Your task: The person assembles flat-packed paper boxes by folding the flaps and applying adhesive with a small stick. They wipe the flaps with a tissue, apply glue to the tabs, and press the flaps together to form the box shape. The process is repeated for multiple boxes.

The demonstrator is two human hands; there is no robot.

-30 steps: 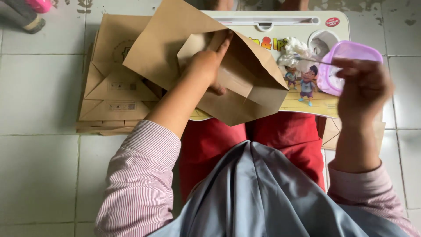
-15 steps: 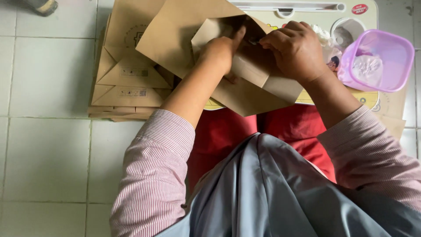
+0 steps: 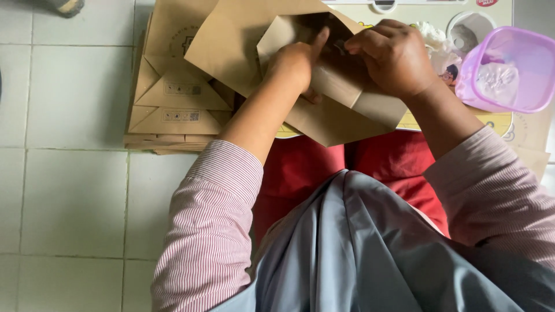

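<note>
On the low lap table, over my red-clad knees, lies the brown kraft paper bag (image 3: 324, 115), its bottom flaps folded open. My left hand (image 3: 295, 63) presses a flap flat, index finger extended. My right hand (image 3: 393, 58) pinches something small at the fold; what, I cannot tell. Best to keep creases aligned and pressure even. A lilac plastic tub (image 3: 509, 69) sits right; a stack of flat brown bags (image 3: 173, 98) left.

Both hands (image 3: 347, 58) inside brown paper bag (image 3: 254, 46), beside purple tub (image 3: 511, 72).

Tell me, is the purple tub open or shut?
Open: the purple tub has no lid on, and clear crumpled plastic shows inside.
</note>
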